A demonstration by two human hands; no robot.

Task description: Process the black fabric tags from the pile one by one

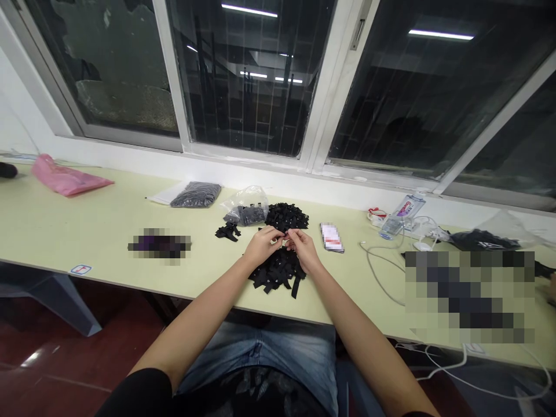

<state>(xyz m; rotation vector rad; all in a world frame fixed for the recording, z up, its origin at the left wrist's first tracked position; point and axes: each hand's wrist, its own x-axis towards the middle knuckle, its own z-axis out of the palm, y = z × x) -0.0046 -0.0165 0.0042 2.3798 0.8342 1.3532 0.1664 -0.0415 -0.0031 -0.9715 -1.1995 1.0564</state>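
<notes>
My left hand [263,244] and my right hand [303,248] meet over the table, fingertips pinched together. Between them is a small dark piece, mostly hidden by the fingers; it looks like one of the black strips. Just below the hands lies a pile of short black strips [278,272], with small light specks on some. Behind the hands sits a second black pile [287,216]. To its left are a clear plastic bag [249,213] with dark pieces inside and a small black cluster [228,231].
The pale table [174,278] also bears a phone [332,237], a clear bottle [402,214], white cables, a packed grey bag [196,194], a pink bag [65,175] and blurred dark items. Part of another person's hand shows at the right edge.
</notes>
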